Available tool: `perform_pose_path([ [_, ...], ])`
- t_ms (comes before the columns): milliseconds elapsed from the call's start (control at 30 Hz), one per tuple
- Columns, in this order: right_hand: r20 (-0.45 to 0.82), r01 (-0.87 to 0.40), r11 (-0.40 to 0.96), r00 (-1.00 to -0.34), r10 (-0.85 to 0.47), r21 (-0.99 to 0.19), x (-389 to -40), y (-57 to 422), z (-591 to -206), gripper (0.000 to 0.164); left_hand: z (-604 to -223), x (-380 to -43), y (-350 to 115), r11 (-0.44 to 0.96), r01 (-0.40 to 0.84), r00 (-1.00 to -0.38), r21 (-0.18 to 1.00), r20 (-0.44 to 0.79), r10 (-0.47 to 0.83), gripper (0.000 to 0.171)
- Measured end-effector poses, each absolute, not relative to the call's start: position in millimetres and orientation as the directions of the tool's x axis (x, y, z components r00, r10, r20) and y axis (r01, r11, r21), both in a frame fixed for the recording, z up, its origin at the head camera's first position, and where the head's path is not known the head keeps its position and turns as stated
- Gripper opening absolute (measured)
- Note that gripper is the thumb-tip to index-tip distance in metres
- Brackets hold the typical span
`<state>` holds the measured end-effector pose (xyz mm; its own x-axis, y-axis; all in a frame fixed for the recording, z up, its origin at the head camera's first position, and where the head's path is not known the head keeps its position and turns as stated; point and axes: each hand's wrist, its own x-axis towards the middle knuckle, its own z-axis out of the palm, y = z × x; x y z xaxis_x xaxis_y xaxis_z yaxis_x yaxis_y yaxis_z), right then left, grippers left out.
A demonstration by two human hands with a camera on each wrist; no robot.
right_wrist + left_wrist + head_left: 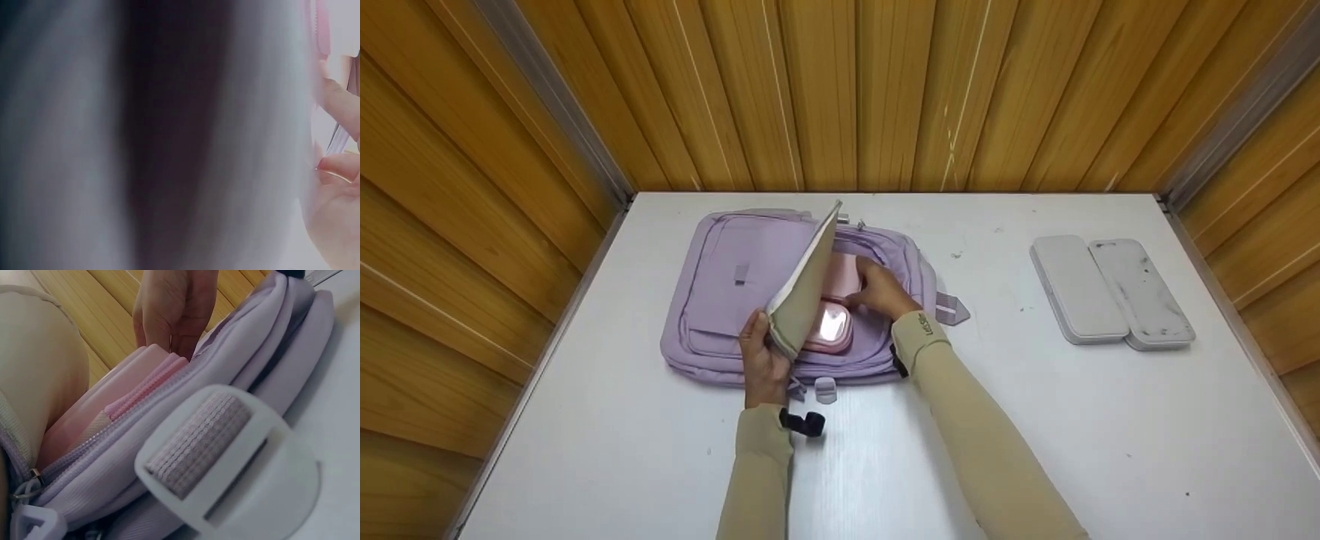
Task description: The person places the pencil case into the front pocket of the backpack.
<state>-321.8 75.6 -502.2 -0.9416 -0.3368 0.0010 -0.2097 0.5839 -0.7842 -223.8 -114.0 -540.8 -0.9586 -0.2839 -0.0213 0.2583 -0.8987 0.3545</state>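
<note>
A purple backpack (720, 307) lies flat on the table with its front flap (806, 289) lifted, showing the cream lining. My left hand (765, 360) grips the lower edge of that flap, thumb on the outer side. Inside the unzipped compartment sit two pink cases, seen from above. The back pink case (841, 276) is held at its right edge by my right hand (885, 289); some fingers are hidden. The front pink case (830, 328), with a shiny top, lies just below that hand. The right wrist view is mostly blocked by blurred fabric.
Two whitish flat cases, a plain case (1080, 289) and a marked case (1142, 292), lie side by side at the right of the white table (1110, 435). A strap buckle (826, 390) sticks out at the backpack's near side. Wood-patterned walls (885, 97) enclose the table.
</note>
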Motion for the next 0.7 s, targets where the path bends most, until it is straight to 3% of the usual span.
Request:
perform_pose_path([
  [233,0.043,-0.258,0.554,-0.928,-0.371,-0.792,-325.8,75.4,-503.1,0.039,-539.5,-223.2,-113.5,-0.889,0.264,-0.954,0.375,-0.036,-0.299,0.022],
  [700,0.014,-0.231,0.585,-0.936,-0.351,-0.778,-323.1,68.0,-499.0,0.043,-537.5,-221.2,-113.5,-0.875,0.264,-0.956,0.406,-0.007,-0.292,0.022],
])
